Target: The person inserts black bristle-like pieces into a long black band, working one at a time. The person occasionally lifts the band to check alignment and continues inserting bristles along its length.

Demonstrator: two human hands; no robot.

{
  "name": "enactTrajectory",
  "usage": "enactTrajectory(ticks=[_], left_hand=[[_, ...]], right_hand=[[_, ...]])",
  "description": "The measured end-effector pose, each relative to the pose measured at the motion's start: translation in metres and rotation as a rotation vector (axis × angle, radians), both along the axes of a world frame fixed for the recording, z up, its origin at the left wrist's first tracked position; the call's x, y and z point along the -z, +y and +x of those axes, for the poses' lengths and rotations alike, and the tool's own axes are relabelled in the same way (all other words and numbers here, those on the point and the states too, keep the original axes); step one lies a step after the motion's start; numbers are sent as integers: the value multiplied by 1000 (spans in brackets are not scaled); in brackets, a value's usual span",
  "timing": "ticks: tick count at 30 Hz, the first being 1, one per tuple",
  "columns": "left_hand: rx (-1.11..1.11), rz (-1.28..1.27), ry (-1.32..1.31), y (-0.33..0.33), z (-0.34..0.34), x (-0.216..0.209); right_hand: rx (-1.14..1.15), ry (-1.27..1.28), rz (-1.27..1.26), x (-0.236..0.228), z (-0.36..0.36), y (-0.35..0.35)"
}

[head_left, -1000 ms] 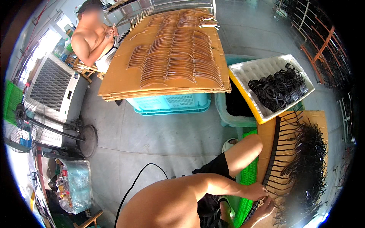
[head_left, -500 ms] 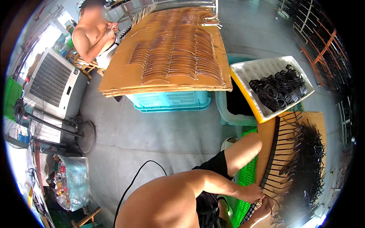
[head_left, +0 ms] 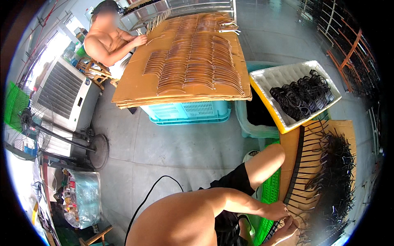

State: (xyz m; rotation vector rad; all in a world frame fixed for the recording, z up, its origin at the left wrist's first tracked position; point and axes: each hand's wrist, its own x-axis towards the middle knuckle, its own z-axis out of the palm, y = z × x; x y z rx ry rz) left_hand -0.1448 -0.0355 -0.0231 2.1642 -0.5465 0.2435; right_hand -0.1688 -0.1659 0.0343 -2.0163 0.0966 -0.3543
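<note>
Co-worker's hands (head_left: 141, 39): shifted from chest to the far left edge of the cardboard-topped table (head_left: 135, 92).
Left hand (head_left: 277, 210) and right hand (head_left: 288, 230): close together at the cardboard sheet's (head_left: 288, 153) lower left edge; cannot tell what they grip.
Black comb-like row (head_left: 296, 164): just inside that edge, beside them.

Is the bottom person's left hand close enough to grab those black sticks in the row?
Probably yes: the left hand is right beside the row of black sticks, with nothing visible blocking it, though its fingers look busy.
</note>
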Motion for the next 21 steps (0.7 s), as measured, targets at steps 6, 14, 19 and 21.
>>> enactTrajectory(ticks=[6,14,19,21], left_hand=[[-13,-38,-26,-3,1,8],[-6,-120,-81,-8,5,17],[-32,-113,-72,-11,3,22],[-65,-91,-59,-10,4,21]], right_hand=[[18,37,56,-27,-10,19],[-14,65,10,-34,-11,20],[-84,41,-83,-10,-11,8],[-101,75,-96,-2,-2,13]])
